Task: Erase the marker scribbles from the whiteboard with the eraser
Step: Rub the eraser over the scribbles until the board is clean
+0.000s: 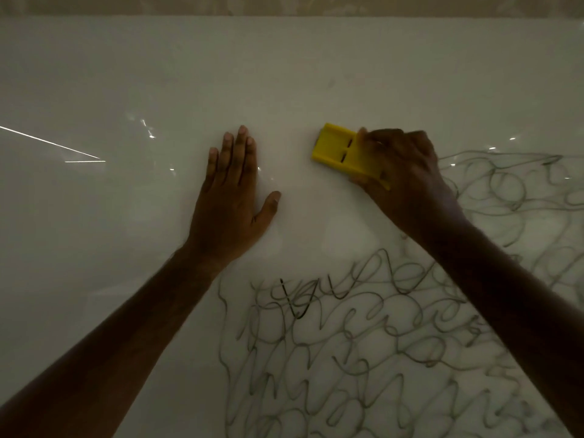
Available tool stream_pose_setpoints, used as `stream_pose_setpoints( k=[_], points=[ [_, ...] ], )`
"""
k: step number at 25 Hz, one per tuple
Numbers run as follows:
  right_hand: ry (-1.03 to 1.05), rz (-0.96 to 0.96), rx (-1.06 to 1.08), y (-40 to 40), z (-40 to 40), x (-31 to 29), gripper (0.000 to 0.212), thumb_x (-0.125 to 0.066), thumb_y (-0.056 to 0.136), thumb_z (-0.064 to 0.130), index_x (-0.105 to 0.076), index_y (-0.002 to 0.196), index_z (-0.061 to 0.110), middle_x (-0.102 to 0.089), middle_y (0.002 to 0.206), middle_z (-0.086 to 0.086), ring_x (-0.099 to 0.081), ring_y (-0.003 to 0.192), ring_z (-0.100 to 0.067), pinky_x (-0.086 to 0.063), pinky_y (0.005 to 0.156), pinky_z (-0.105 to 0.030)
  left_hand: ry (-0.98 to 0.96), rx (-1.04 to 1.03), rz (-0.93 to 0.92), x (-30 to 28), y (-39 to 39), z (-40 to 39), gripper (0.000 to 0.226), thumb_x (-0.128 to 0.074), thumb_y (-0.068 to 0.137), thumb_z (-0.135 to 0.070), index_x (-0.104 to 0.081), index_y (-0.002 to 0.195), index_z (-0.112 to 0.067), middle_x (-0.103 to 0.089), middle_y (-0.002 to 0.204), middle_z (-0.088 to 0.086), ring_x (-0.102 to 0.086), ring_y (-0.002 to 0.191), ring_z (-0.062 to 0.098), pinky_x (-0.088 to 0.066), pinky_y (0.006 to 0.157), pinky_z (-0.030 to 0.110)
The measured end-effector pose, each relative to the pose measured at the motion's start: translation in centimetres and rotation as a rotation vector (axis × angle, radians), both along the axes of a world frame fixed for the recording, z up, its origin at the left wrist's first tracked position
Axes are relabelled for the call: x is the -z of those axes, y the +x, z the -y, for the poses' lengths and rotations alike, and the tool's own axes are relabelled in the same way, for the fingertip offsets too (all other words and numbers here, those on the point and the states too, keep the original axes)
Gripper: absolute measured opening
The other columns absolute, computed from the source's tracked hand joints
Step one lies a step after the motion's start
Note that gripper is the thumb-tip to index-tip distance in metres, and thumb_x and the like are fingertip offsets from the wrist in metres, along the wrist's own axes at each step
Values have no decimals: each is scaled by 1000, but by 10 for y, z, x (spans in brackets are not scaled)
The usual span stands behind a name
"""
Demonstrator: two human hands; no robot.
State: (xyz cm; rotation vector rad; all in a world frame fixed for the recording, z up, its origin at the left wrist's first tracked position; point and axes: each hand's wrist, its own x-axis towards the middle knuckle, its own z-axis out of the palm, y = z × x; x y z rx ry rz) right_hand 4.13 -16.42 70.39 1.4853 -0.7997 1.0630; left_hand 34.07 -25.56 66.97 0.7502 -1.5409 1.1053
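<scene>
A large whiteboard (126,74) fills the view in dim light. Grey marker scribbles (347,343) cover its lower middle and right side, reaching up behind my right wrist. My right hand (407,172) grips a yellow eraser (338,147) pressed flat on the board just above and left of the scribbles. Resting flat on the bare board to the left of the eraser is my left hand (230,197), fingers together and thumb spread, holding nothing.
The board's upper edge (284,16) runs along the top, with a beige patterned surface (284,4) beyond it. Bright light reflections streak the left part of the board (53,143).
</scene>
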Motion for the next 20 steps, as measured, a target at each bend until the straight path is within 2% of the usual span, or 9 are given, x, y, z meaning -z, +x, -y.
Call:
stream_pose_setpoints(
  k=[2, 5, 8, 10, 12, 14, 18, 20],
  points=[
    [31, -6, -34, 16, 7, 0, 62, -65, 99, 42, -56, 151, 10, -61, 139, -12, -56, 116, -40, -48, 99, -55, 8, -3, -10, 0, -3, 0, 89, -36, 109, -56, -18, 170, 6, -12, 180, 24, -11, 168, 40, -6, 138, 50],
    [67, -109, -33, 19, 3, 40, 60, -64, 100, 39, -56, 151, 10, -62, 142, -9, -62, 114, -40, -49, 99, -54, 2, -11, -6, 0, -3, -1, 88, -36, 109, -55, -17, 170, 5, -12, 180, 23, -11, 168, 39, -7, 138, 51],
    [60, -164, -29, 2, -10, 82, 55, -67, 101, 36, -59, 148, 9, -64, 140, -9, -62, 109, -37, -52, 96, -52, 0, -12, 2, 0, -3, -1, 87, -39, 109, -53, -18, 170, 5, -13, 180, 23, -12, 168, 40, -8, 138, 52],
    [54, -214, 18, -18, -16, 88, 53, -63, 103, 37, -58, 149, 11, -64, 142, -9, -62, 109, -36, -51, 97, -50, -1, -15, 15, 1, -3, -2, 87, -39, 109, -53, -19, 170, 6, -13, 180, 24, -13, 168, 41, -9, 138, 53],
    [42, -220, 62, -40, -18, 71, 52, -61, 104, 38, -56, 149, 11, -65, 142, -11, -64, 110, -40, -50, 96, -53, -4, -27, 30, 3, -4, -3, 87, -38, 109, -53, -19, 169, 6, -14, 180, 25, -13, 167, 41, -10, 138, 53],
    [28, -146, 56, -53, -19, 41, 54, -61, 103, 39, -56, 149, 10, -64, 140, -13, -63, 111, -44, -48, 98, -54, -3, -26, 35, 4, -7, -4, 87, -38, 110, -54, -19, 169, 7, -13, 180, 25, -12, 168, 41, -10, 138, 53],
    [15, -15, 7, -38, -10, -5, 62, -61, 102, 43, -54, 153, 9, -61, 140, -13, -50, 115, -38, -45, 104, -51, 7, -15, 23, 4, -18, -6, 88, -35, 110, -55, -17, 170, 6, -12, 180, 25, -11, 168, 41, -6, 138, 51],
    [27, -18, 6, -26, -6, -4, 62, -62, 101, 42, -55, 152, 9, -62, 140, -12, -55, 115, -42, -47, 103, -54, 2, -15, 27, 4, -22, -7, 88, -35, 110, -56, -17, 170, 6, -11, 180, 24, -10, 168, 40, -6, 138, 50]
  ],
)
